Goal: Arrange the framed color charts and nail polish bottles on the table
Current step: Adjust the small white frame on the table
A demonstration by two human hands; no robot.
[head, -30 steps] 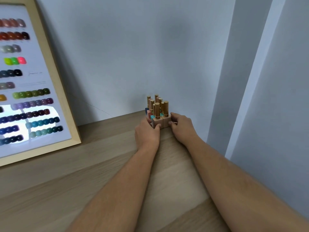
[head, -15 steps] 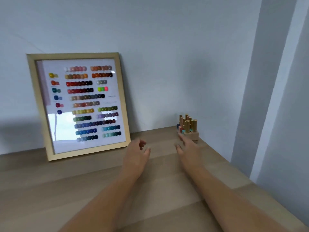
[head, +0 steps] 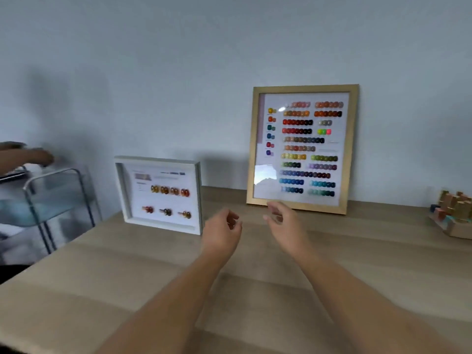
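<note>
Gold-framed color chart (head: 302,149) leaning on wall just beyond right hand (head: 285,227); white-framed chart (head: 159,194) left of left hand (head: 221,232); nail polish bottles (head: 454,213) far right. Both hands empty, fingers loosely curled, above wooden table (head: 127,290).

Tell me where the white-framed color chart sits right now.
In the head view, the white-framed chart stands on the table's left rear, near the wall, left of the larger gold-framed chart and beside the glass cart.
</note>
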